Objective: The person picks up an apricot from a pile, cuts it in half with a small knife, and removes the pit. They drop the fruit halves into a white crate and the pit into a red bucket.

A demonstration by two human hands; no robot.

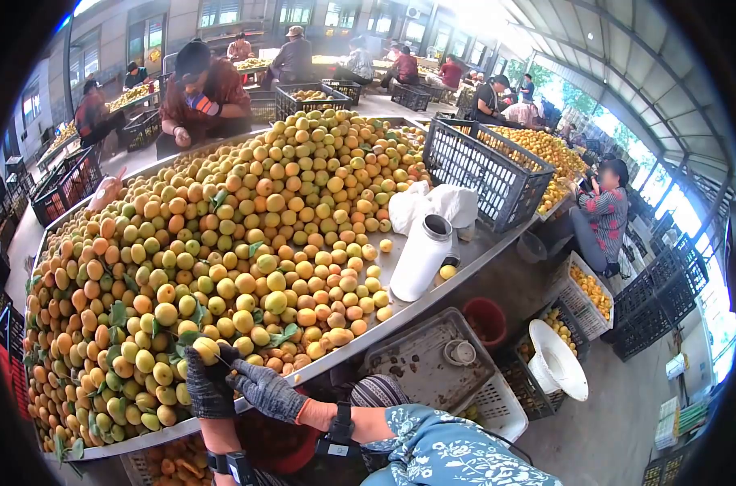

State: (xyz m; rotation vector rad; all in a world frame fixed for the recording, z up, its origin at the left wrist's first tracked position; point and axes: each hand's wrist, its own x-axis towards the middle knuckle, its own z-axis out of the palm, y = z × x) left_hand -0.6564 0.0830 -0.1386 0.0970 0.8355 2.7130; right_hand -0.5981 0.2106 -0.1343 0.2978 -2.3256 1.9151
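Observation:
A big heap of yellow and orange apricots (246, 235) with loose green leaves covers a metal sorting table (433, 296). My left hand (207, 382), in a dark knit glove, holds one yellow apricot (206, 350) at the near edge of the heap. My right hand (264, 390), also gloved, reaches in beside it with fingers close to that fruit's stem; whether it grips anything is hidden. A watch band sits on each of my wrists.
A white jug (421, 257) and white cloth (433, 202) lie on the table's right part, by a black crate (485, 170). Below are a grey tray (429, 356), a red bucket (485, 320), white hat (556, 360) and fruit crates. A person (202, 93) works across the table; others farther off.

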